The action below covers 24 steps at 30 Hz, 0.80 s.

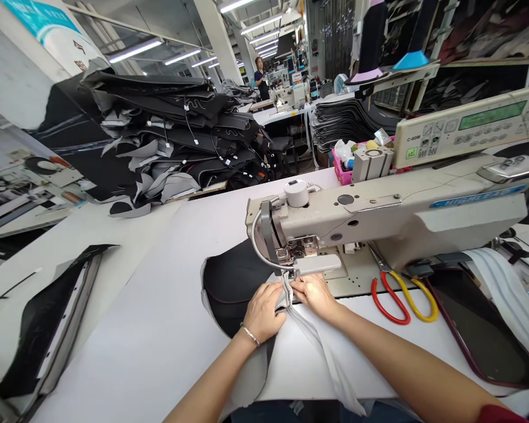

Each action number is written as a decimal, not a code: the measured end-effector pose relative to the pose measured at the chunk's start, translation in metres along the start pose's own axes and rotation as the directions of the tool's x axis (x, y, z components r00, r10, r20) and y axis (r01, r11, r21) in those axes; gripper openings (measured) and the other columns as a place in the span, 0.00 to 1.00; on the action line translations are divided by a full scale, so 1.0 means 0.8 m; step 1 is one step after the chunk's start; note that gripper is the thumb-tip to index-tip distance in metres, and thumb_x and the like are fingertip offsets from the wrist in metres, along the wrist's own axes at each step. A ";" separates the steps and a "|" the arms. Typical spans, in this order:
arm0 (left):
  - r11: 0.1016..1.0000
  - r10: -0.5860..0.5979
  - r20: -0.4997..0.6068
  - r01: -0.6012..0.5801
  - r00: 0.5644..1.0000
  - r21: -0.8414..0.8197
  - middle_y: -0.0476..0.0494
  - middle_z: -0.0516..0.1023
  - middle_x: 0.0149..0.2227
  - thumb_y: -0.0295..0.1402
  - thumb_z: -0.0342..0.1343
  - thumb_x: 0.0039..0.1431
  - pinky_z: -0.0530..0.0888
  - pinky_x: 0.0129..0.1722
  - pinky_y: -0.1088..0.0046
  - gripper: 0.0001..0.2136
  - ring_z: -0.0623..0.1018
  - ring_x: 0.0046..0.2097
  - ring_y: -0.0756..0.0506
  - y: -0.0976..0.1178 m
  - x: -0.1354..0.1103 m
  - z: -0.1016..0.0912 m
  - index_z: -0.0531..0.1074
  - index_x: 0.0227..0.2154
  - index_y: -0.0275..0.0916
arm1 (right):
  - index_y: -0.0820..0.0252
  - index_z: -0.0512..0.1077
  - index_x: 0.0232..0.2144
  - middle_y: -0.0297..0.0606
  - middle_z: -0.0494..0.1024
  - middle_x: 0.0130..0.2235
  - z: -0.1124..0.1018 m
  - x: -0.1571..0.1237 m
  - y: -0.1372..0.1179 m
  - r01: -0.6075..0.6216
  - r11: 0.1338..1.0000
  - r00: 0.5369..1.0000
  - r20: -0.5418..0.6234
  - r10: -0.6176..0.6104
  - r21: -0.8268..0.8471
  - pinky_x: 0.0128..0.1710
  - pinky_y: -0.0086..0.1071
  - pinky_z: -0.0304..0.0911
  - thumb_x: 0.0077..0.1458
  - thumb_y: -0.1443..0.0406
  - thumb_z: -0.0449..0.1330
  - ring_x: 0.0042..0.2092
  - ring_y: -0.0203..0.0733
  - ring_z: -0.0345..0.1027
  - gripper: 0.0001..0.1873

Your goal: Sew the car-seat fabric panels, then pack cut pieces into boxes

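A black padded fabric panel (229,279) with a grey backing lies under the head of a sewing machine (335,217). My left hand (264,308), a bracelet at its wrist, grips the panel's folded edge just in front of the needle area. Close on the other side, my right hand (315,294) has its fingers closed on a white fabric strip (321,341) that runs along that edge and trails off the table front. A small lamp (317,264) on the machine hides the needle and presser foot. The fingertips of both hands are partly hidden in the folds.
Scissors (403,296) with red and yellow handles lie right of my right hand, beside a dark phone-like device (485,329). Another black piece (48,317) rests on the left. Stacked panels (171,129) rise behind. A person (261,79) stands far back.
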<state>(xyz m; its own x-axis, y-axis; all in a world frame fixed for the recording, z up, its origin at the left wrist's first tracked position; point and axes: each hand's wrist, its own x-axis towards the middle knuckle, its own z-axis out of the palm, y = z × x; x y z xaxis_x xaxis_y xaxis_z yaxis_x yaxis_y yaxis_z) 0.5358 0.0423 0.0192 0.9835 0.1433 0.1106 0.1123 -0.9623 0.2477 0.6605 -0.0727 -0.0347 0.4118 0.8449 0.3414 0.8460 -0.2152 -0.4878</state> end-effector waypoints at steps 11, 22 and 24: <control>0.996 -0.054 -0.049 0.051 0.997 -0.068 0.41 0.60 0.46 0.27 0.48 0.35 0.66 0.47 0.64 0.29 0.64 0.48 0.42 -0.008 -0.004 0.010 0.58 0.47 0.39 | 0.60 0.66 0.37 0.37 0.67 0.31 -0.010 0.006 -0.017 0.162 0.970 0.987 0.050 -0.155 -0.183 0.26 0.32 0.36 0.51 0.71 0.48 0.34 0.37 0.56 0.11; 0.997 -0.037 -0.004 0.037 0.999 -0.073 0.40 0.60 0.47 0.26 0.48 0.36 0.65 0.49 0.63 0.28 0.61 0.48 0.42 -0.017 0.001 0.008 0.60 0.47 0.38 | 0.58 0.69 0.36 0.36 0.68 0.30 -0.010 0.007 -0.011 0.188 0.982 0.971 0.149 -0.187 0.008 0.27 0.28 0.45 0.48 0.74 0.49 0.27 0.33 0.58 0.14; 0.997 -0.043 -0.006 0.043 0.999 -0.060 0.40 0.60 0.48 0.26 0.48 0.37 0.64 0.49 0.63 0.27 0.61 0.48 0.42 -0.018 0.011 0.008 0.61 0.46 0.37 | 0.59 0.69 0.36 0.36 0.69 0.32 -0.014 0.012 -0.009 0.125 0.990 0.976 0.174 -0.134 0.064 0.26 0.26 0.47 0.47 0.74 0.50 0.28 0.33 0.59 0.15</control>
<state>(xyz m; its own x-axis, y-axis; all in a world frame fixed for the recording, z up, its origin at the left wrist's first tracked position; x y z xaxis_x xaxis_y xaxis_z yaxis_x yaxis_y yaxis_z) 0.5434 0.0559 0.0101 0.9768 0.1863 0.1059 0.1457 -0.9397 0.3093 0.6619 -0.0687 -0.0191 0.2293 0.9384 0.2586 0.8673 -0.0764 -0.4918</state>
